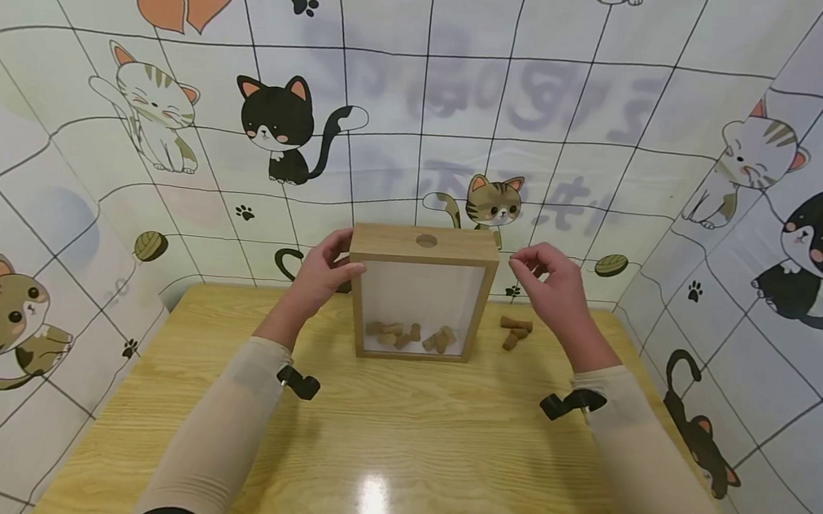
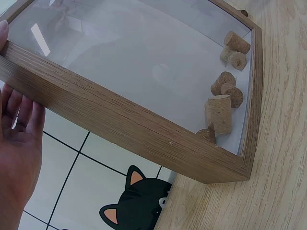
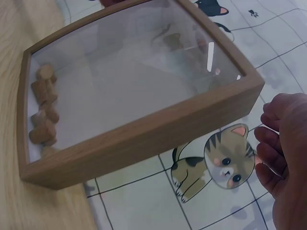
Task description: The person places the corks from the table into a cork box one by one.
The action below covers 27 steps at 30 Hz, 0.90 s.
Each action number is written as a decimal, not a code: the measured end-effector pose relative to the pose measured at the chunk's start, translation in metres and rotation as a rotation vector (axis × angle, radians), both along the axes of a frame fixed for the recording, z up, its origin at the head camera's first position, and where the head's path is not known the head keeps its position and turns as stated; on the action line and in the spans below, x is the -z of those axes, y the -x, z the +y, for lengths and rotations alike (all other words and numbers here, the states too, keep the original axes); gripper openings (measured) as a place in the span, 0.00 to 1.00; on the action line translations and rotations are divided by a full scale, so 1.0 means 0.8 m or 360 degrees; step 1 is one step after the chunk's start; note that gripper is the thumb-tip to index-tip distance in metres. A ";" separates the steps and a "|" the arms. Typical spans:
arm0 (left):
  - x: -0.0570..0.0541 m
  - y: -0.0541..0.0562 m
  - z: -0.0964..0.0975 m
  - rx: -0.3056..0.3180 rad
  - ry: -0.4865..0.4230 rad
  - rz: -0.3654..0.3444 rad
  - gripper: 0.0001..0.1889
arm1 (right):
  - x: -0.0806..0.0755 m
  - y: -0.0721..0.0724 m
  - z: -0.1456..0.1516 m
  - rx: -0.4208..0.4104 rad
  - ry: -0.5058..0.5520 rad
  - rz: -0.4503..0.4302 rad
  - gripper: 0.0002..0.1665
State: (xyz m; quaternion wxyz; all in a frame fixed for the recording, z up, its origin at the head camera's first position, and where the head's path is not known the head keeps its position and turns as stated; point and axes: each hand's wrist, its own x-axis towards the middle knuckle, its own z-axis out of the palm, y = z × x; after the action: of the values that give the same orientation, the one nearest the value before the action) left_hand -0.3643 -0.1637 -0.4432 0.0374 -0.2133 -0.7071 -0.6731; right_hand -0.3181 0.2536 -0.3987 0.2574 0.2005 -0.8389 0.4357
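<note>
A wooden shadow box point(image 1: 485, 312) with a clear front stands upright on the table, a round hole point(image 1: 426, 241) in its top. Several corks point(image 2: 221, 115) lie along the bottom inside, behind the pane. My left hand point(image 1: 324, 272) grips the box's left side near the upper corner, thumb at the front and fingers behind. To the right of the box's upper corner, my right hand point(image 1: 552, 284) is raised with loosely bent fingers point(image 3: 271, 143). Nothing shows in it, and it stands a little apart from the frame.
Several loose corks point(image 1: 515, 331) lie on the wooden table point(image 1: 396, 435), right of the box and below my right hand. A cat-print cloth point(image 1: 391, 157) hangs close behind the box and along both sides of the table.
</note>
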 end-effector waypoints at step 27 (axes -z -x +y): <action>0.000 -0.001 -0.001 -0.0004 0.0010 0.0002 0.35 | 0.107 -0.007 0.044 0.0017 -0.0286 -0.0523 0.10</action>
State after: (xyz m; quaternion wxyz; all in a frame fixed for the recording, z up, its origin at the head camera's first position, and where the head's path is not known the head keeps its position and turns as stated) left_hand -0.3637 -0.1641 -0.4429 0.0379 -0.2131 -0.7094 -0.6708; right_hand -0.3124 0.2891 -0.4842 0.1002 0.1444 -0.9063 0.3844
